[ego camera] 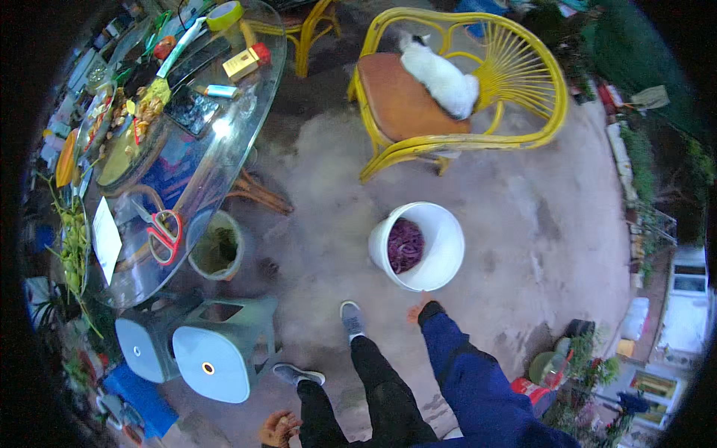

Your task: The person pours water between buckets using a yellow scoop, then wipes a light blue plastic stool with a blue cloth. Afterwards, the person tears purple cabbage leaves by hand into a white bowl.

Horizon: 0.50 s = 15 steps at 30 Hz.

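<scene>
A white plastic bucket (pixel 445 252) with a heap of purple shreds (pixel 405 246) inside stands on the floor in front of me. My right hand (pixel 417 311), at the end of a dark blue sleeve, is beside the bucket's near rim. One finger points towards that rim; whether it touches I cannot tell. Low in the picture, my left hand (pixel 280 428) hangs beside my leg with its fingers curled. What it may hold is too blurred to make out. My grey shoe (pixel 352 320) is planted a little short of the bucket.
A white cat (pixel 440 75) lies on a yellow cane chair (pixel 538 67) beyond the bucket. On the left, a glass table (pixel 224 162) carries red-handled scissors (pixel 165 238), a phone (pixel 191 110) and nuts. Under its edge is another bucket (pixel 238 246); plastic stools (pixel 212 364) stand nearer.
</scene>
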{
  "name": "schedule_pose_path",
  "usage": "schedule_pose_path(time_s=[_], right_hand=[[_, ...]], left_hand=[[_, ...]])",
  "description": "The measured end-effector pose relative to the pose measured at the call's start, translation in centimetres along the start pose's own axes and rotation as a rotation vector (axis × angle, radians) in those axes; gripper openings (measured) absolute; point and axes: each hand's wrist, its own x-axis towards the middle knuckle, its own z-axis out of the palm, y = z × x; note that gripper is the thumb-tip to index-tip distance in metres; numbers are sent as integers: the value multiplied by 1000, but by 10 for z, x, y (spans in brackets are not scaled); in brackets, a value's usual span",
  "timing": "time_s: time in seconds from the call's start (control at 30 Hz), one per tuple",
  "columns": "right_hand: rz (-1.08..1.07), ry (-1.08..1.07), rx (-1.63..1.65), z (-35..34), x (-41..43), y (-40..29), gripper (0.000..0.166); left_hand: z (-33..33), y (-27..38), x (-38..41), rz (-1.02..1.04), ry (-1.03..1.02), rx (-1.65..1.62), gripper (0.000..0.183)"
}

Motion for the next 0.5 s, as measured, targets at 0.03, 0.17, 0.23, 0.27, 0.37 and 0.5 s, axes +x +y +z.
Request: schedule_pose_path(time_s=[0.03,0.17,0.23,0.27,0.37,0.5], right_hand=[[43,-15,-17,4,16,-10,58],[-16,-274,167,18,53,-30,46],[4,-260,215,31,38,-17,37],[-2,-251,252,35,35,-17,32],[-11,-341,304,21,74,-26,24],[-70,-331,344,44,64,-23,27]], left_hand=[[23,6,0,10,-57,17,44],[58,-7,3,-60,-85,2,37],[65,-14,-7,-102,-38,32,34],[68,-15,-9,-101,-43,45,32],[78,-14,-10,-86,-59,56,30],[83,-17,-13,-94,-60,25,31]])
